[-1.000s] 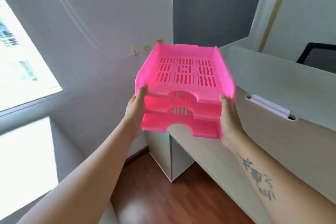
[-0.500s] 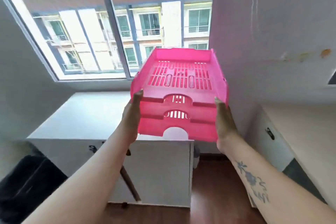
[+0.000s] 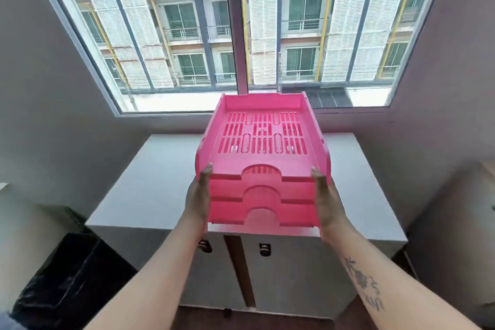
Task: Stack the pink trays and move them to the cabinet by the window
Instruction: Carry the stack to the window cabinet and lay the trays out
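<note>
A stack of three pink trays (image 3: 261,158) with slotted bottoms hangs level in the air at the centre of the head view. My left hand (image 3: 197,199) grips the stack's left side and my right hand (image 3: 328,202) grips its right side. The stack is held above the white top of the cabinet (image 3: 150,185) that stands under the window (image 3: 241,35). Whether the lowest tray touches the cabinet top I cannot tell. The cabinet has two front doors with dark handles.
A black bin or bag (image 3: 67,281) stands on the floor left of the cabinet. Grey walls close in on both sides. A pale piece of furniture (image 3: 455,262) sits at the right edge.
The view has swung from the desk and wall round to the window. The cabinet now lies straight ahead and closer, with the tray stack over its top. Both hands kept their hold.
</note>
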{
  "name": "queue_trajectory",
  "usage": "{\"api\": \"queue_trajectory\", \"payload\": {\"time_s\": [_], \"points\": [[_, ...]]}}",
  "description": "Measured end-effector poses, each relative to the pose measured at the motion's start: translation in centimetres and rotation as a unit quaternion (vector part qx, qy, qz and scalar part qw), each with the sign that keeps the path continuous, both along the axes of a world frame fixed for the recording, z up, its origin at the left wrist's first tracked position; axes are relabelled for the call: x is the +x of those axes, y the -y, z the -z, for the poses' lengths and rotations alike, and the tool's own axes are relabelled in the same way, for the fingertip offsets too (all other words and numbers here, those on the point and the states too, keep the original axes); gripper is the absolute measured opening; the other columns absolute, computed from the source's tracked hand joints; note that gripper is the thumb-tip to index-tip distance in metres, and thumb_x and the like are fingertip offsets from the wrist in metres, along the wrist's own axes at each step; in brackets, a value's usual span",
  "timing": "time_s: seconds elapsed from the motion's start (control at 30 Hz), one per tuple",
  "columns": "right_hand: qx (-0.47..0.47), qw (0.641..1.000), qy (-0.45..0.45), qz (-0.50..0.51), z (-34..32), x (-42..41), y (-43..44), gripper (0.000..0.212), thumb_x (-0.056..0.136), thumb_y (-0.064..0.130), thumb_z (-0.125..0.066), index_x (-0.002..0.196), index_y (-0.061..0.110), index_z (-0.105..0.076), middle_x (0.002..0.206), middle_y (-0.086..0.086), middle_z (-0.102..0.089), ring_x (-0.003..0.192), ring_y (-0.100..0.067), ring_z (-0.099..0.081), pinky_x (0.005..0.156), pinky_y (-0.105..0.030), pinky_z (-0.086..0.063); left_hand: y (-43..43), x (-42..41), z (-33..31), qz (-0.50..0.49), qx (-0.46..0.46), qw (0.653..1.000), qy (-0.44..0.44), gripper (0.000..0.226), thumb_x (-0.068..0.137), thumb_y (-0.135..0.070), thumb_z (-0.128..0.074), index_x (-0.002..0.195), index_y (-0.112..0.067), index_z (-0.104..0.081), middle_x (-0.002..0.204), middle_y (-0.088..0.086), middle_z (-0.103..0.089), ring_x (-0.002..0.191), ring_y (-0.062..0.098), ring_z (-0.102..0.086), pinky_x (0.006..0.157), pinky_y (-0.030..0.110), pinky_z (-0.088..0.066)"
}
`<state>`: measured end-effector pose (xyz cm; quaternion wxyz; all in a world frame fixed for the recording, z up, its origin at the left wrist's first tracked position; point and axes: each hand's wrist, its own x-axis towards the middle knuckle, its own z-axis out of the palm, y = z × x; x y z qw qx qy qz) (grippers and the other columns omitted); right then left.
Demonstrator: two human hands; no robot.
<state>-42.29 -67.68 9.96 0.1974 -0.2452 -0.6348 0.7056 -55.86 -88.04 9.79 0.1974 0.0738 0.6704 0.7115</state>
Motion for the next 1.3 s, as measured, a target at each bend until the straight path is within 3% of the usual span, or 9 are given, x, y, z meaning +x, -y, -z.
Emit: {"api": "queue_trajectory", "payload": {"time_s": [0.17,0.3,0.53,0.63,0.77,0.9,1.1,1.2,1.3], "points": [[0.004,0.999,0.033,0.024,2.4,-3.0,0.4,0.069,0.077,0.078,-0.046,0.137,0.044,-0.051,0.124,-0.001,-0.072,0.116,-0.03,-0.067,0.094,-0.061,-0.054,0.0,-3.4,3.1,0.017,-0.02,1.0,-0.015,0.043,0.083,-0.073,-0.047,0.11,-0.045,-0.066,0.103,0.004,-0.077,0.093,0.024,-0.073,0.073,0.045,-0.06],[0.011,0.998,0.056,0.042,3.5,-4.2,0.2,0.082,0.073,0.083,-0.042,0.143,0.041,-0.046,0.136,0.002,-0.064,0.132,-0.029,-0.053,0.112,-0.06,-0.038,-0.5,-4.8,4.2,0.015,-0.023,0.999,-0.023,0.056,0.077,-0.075,-0.048,0.122,-0.044,-0.058,0.112,-0.009,-0.071,0.108,0.014,-0.061,0.078,0.03,-0.047],[0.091,0.987,0.113,0.069,-0.4,-4.1,-2.9,0.103,0.071,0.072,-0.063,0.158,0.035,-0.022,0.151,0.0,-0.046,0.137,-0.024,-0.047,0.101,-0.044,-0.043,0.8,-6.9,0.7,0.013,-0.095,0.993,-0.07,0.102,0.073,-0.074,-0.056,0.156,-0.032,-0.014,0.153,0.001,-0.041,0.133,0.023,-0.048,0.102,0.045,-0.045],[0.125,0.98,0.128,0.088,-2.8,-5.5,-5.4,0.08,0.092,0.045,-0.063,0.159,0.021,-0.024,0.153,-0.006,-0.046,0.138,-0.026,-0.046,0.098,-0.038,-0.041,-0.3,-9.0,-2.0,-0.015,-0.152,0.985,-0.08,0.086,0.085,-0.053,-0.063,0.153,-0.013,-0.026,0.15,0.01,-0.045,0.128,0.026,-0.052,0.1,0.044,-0.047],[0.138,0.975,0.172,0.026,-3.7,-7.6,-5.1,0.034,0.099,0.015,-0.048,0.131,0.014,-0.057,0.126,-0.012,-0.067,0.099,-0.028,-0.068,0.074,-0.038,-0.057,-2.6,-9.1,-3.0,-0.014,-0.287,0.948,-0.139,0.027,0.096,-0.019,-0.047,0.115,-0.009,-0.063,0.11,0.014,-0.068,0.092,0.03,-0.062,0.078,0.038,-0.053],[0.178,0.97,0.146,0.078,-4.5,-8.0,-3.7,0.038,0.093,0.005,-0.035,0.113,0.016,-0.065,0.099,-0.006,-0.072,0.079,-0.021,-0.066,0.058,-0.026,-0.047,-2.7,-9.0,-4.1,-0.062,-0.293,0.934,-0.195,0.023,0.095,-0.012,-0.038,0.087,-0.009,-0.06,0.082,0.008,-0.063,0.074,0.028,-0.057,0.057,0.031,-0.04],[0.22,0.972,0.069,0.033,-6.8,-10.6,1.0,0.04,0.093,0.003,-0.037,0.122,0.021,-0.059,0.089,0.009,-0.069,0.066,-0.017,-0.063,0.046,-0.026,-0.054,3.2,-12.2,-5.8,-0.115,-0.256,0.931,-0.234,0.023,0.097,-0.02,-0.041,0.097,-0.014,-0.064,0.081,0.005,-0.063,0.068,0.023,-0.056,0.06,0.034,-0.045],[0.207,0.975,0.067,-0.042,-6.9,-14.5,6.1,0.045,0.098,0.005,-0.041,0.142,0.012,-0.047,0.096,-0.002,-0.069,0.066,-0.02,-0.061,0.058,-0.047,-0.057,9.9,-15.2,-5.1,-0.148,-0.246,0.935,-0.208,0.024,0.098,-0.02,-0.042,0.105,-0.016,-0.065,0.083,0.008,-0.063,0.068,0.024,-0.056,0.06,0.034,-0.045],[0.193,0.974,0.087,-0.083,-6.5,-19.1,11.6,0.05,0.099,0.005,-0.04,0.149,0.011,-0.037,0.108,-0.02,-0.064,0.064,-0.019,-0.049,0.054,-0.038,-0.045,16.7,-18.2,-4.9,-0.194,-0.256,0.924,-0.207,0.022,0.098,-0.019,-0.045,0.108,-0.02,-0.064,0.082,0.003,-0.064,0.069,0.023,-0.06,0.059,0.034,-0.05]]}}
